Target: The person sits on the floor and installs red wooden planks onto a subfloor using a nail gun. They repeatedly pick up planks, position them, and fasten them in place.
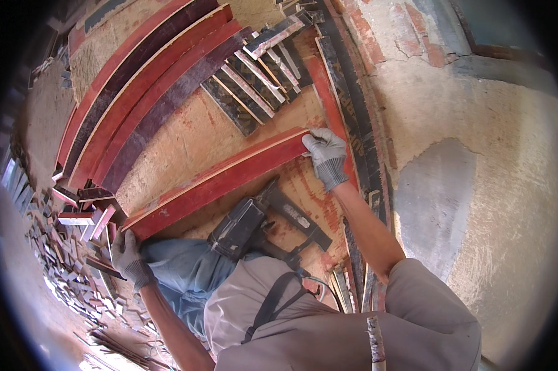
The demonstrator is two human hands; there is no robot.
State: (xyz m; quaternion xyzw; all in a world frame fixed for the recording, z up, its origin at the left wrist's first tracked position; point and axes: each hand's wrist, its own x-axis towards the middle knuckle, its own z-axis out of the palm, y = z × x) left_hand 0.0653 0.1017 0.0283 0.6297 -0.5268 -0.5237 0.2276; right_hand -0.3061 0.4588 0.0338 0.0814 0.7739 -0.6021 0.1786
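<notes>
A long red wooden board [223,185] lies slantwise across in front of me, with pale edges showing along its layers. At its near left end, my left hand [127,255] in a grey knitted glove is closed on the corner. My right hand [326,154], gloved alike, grips the far right end, its thumb on the red face. Between the board and my body rests a black power tool [237,227], which looks like a nail gun, with a long dark magazine [294,216].
Long red and dark boards [146,93] are piled at the far left. Short black-faced strips [248,93] lie at the far middle. Many wood offcuts [75,266] cover the floor at left. A worn plaster wall [501,154] stands at right, beside long dark boards [353,117].
</notes>
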